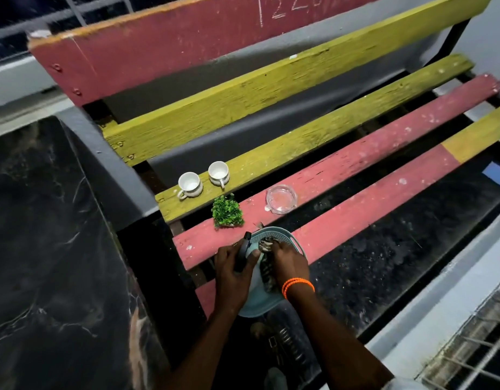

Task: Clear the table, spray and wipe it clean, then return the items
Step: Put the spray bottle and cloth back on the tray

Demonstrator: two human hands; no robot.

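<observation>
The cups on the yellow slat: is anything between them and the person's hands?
Yes. The small green plant sits on the red slat between the two cups and the hands, which already hold a dark bottle and a cloth.

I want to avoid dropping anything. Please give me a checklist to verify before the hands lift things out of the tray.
1. Left hand grips dark bottle: ok.
2. Right hand grips striped cloth: ok.
3. Tray fully on bench: not ok, it overhangs the front edge.
4. Two cups upright: ok.
5. Plant and glass dish clear of tray: ok.
6. Bottle cap closed: cannot tell.
</observation>
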